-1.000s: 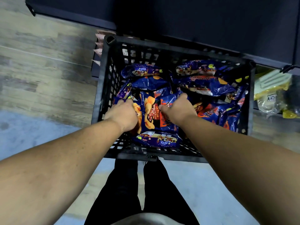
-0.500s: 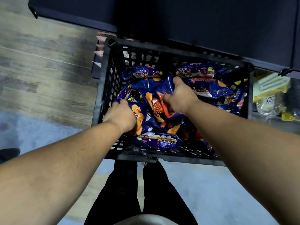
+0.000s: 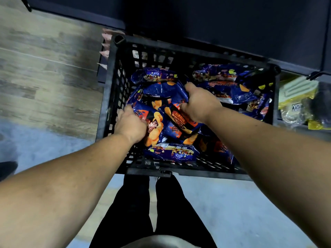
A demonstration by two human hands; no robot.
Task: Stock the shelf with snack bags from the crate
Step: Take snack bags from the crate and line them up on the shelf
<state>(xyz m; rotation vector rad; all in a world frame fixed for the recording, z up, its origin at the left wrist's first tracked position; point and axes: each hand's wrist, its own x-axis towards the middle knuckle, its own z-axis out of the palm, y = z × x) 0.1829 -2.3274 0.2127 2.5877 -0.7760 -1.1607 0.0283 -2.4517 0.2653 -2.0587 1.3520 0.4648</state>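
- Both hands are reaching into the crate (image 3: 114, 83); the left hand (image 3: 131, 125) is grasping a bag (image 3: 154, 126) by its near-left edge; the right hand (image 3: 198, 102) is pinching a second bag (image 3: 179, 117) just beside it.
- More bags (image 3: 231, 90) are lying beyond the right hand.
- Advice: be lifting straight up, gripping the seams and not crushing the contents, so neighbouring bags are not dragging along.

both hands (image 3: 131, 123) (image 3: 199, 102) gripping snack bags (image 3: 161, 120), black crate (image 3: 109, 86)
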